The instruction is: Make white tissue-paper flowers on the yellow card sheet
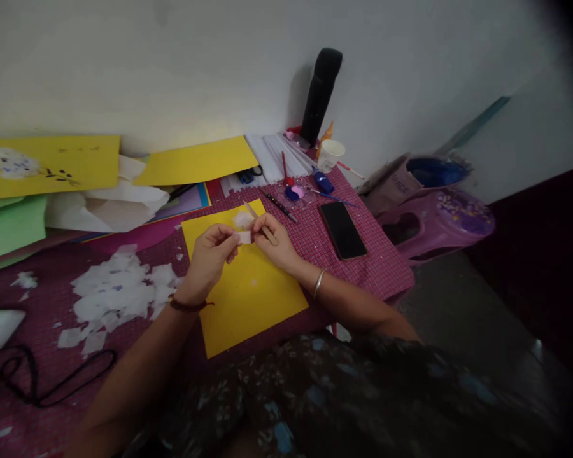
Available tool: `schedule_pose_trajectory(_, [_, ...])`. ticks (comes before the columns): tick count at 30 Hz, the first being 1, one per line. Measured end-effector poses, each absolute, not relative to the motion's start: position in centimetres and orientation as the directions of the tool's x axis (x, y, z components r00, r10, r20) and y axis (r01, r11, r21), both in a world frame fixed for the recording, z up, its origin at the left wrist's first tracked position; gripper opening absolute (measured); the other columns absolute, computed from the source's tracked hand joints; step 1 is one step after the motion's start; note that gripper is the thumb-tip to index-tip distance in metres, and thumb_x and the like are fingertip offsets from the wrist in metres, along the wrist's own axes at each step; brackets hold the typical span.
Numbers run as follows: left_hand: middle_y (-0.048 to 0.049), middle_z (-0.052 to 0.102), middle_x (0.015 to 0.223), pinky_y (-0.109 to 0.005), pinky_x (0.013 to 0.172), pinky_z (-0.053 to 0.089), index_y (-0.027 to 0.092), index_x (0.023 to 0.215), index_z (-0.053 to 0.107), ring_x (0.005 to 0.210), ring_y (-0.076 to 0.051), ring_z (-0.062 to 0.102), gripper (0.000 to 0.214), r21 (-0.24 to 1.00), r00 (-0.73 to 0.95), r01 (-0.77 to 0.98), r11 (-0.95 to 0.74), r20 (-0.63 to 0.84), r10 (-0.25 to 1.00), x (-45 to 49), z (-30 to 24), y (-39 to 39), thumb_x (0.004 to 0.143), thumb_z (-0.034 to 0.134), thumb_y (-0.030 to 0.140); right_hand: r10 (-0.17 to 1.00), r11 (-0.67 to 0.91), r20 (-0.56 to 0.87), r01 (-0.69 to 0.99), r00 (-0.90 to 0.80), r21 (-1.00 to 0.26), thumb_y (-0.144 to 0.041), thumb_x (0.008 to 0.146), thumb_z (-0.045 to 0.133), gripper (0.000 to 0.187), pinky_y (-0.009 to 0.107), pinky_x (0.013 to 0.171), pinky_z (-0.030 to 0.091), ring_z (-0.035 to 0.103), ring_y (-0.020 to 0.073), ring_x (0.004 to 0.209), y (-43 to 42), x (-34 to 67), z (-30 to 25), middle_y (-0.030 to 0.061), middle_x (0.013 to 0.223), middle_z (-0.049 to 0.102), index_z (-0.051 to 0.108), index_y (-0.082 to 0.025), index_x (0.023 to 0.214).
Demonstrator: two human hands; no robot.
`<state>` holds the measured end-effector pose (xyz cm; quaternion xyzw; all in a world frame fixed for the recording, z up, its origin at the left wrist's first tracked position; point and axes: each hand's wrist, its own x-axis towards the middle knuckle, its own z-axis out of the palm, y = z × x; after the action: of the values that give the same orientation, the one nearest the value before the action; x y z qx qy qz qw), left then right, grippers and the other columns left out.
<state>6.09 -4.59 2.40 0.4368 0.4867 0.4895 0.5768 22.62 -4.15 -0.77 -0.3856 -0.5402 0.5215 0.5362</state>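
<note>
My left hand [208,259] pinches a small white paper piece [243,238] between thumb and fingertips, above a yellow sheet [248,305]. My right hand [279,247] is closed around a thin wooden stick [268,234], and its fingertips meet the right end of the paper piece. Just beyond the fingers, a little cluster of white paper bits [242,219] rests on the upper part of the yellow sheet. A heap of torn white tissue paper [119,289] lies to the left of my left hand.
A phone [344,230], a dark pen [279,205], a blue paint bottle [323,181] and a paper cup [331,154] are on the right. A tall black bottle [321,95] stands by the wall. Coloured sheets are stacked behind; a black cord [33,381] curls front left. A pink stool [439,222] stands beside the table.
</note>
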Motion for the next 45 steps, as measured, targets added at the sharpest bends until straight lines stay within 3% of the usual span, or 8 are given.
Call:
schedule_pose_trajectory(8, [0.0021,0.061,0.069,-0.017,0.044,0.031,0.019,0.079,0.065,0.053,-0.006,0.048,0.030,0.866,0.249,-0.296,0.404,-0.339,0.907,5.2,2.9,-4.5,0.062,0.089,0.022,0.887,0.319,0.368,-0.208,-0.280,-0.925,-0.024,0.084,0.067,0.020,0.037,0.090,0.053,0.065,0.0205,0.098,-4.5,23.5,0.4,0.0056,0.113,0.069,0.051,-0.027,0.094])
schedule_pose_trajectory(15, [-0.0001,0.067,0.075,-0.021,0.049,0.037,0.020,0.096,0.070,0.056,-0.010,0.055,0.036,0.908,0.250,-0.217,0.359,-0.303,0.920,5.3,2.9,-4.8,0.071,0.090,0.036,0.914,0.266,0.311,-0.192,-0.261,-0.945,-0.040,0.085,0.078,0.030,0.036,0.086,0.052,0.063,0.0189,0.088,-4.4,23.4,-0.1,0.0006,0.092,0.062,0.052,-0.026,0.086])
schedule_pose_trajectory(19, [-0.0041,0.070,0.090,-0.033,0.066,0.052,0.023,0.099,0.070,0.074,-0.019,0.064,0.030,0.991,0.064,0.129,-0.020,0.012,0.998,5.0,3.0,-5.0,0.078,0.081,0.042,0.952,0.249,0.266,-0.123,-0.149,-0.961,-0.041,0.085,0.073,0.027,0.038,0.088,0.052,0.063,0.0194,0.089,-4.3,23.3,-0.4,0.0005,0.092,0.063,0.050,-0.027,0.086])
schedule_pose_trajectory(22, [-0.0079,0.069,0.099,-0.042,0.086,0.052,0.024,0.096,0.075,0.095,-0.027,0.064,0.020,0.750,0.041,0.552,-0.364,0.412,0.910,5.1,2.8,-5.4,0.078,0.079,0.031,0.954,0.259,0.271,-0.100,-0.131,-0.961,-0.035,0.085,0.068,0.019,0.038,0.088,0.052,0.064,0.0192,0.089,-4.2,23.4,-0.4,0.0008,0.094,0.063,0.050,-0.027,0.088])
schedule_pose_trajectory(24, [-0.0088,0.068,0.097,-0.044,0.088,0.049,0.024,0.095,0.077,0.096,-0.029,0.063,0.015,0.607,0.112,0.660,-0.442,0.502,0.857,5.3,2.4,-5.6,0.080,0.077,0.027,0.949,0.263,0.274,-0.089,-0.157,-0.961,-0.031,0.085,0.065,0.015,0.038,0.088,0.054,0.065,0.0191,0.089,-4.2,23.5,-0.5,0.0014,0.095,0.064,0.051,-0.027,0.089])
schedule_pose_trajectory(32, [-0.0057,0.066,0.081,-0.041,0.083,0.044,0.026,0.076,0.070,0.083,-0.026,0.060,0.011,0.636,0.156,0.631,-0.445,0.458,0.875,5.2,1.4,-4.7,0.088,0.071,0.026,0.947,0.273,0.275,-0.037,-0.168,-0.961,-0.032,0.092,0.061,0.007,0.038,0.090,0.058,0.069,0.0185,0.091,-4.2,23.3,-1.0,0.0023,0.096,0.069,0.058,-0.027,0.095])
schedule_pose_trajectory(39, [-0.0035,0.067,0.073,-0.038,0.079,0.045,0.025,0.069,0.067,0.074,-0.023,0.058,0.019,0.706,0.093,0.606,-0.366,0.394,0.915,3.5,0.1,-3.3,0.087,0.066,0.027,0.985,0.163,0.171,-0.229,-0.014,-0.960,-0.076,0.088,0.071,0.053,0.034,0.080,0.062,0.069,0.0158,0.076,-3.2,24.8,0.0,0.0003,0.090,0.071,0.064,-0.028,0.108])
schedule_pose_trajectory(45, [-0.0039,0.064,0.072,-0.038,0.075,0.043,0.028,0.068,0.068,0.074,-0.025,0.056,0.014,0.764,0.148,0.561,-0.318,0.286,0.947,3.8,-1.7,-3.5,0.082,0.070,0.027,0.985,0.127,0.144,-0.155,-0.099,-0.980,-0.080,0.094,0.062,0.058,0.028,0.062,0.056,0.058,0.0129,0.063,-2.7,25.3,-1.0,-0.0018,0.076,0.063,0.072,-0.024,0.106])
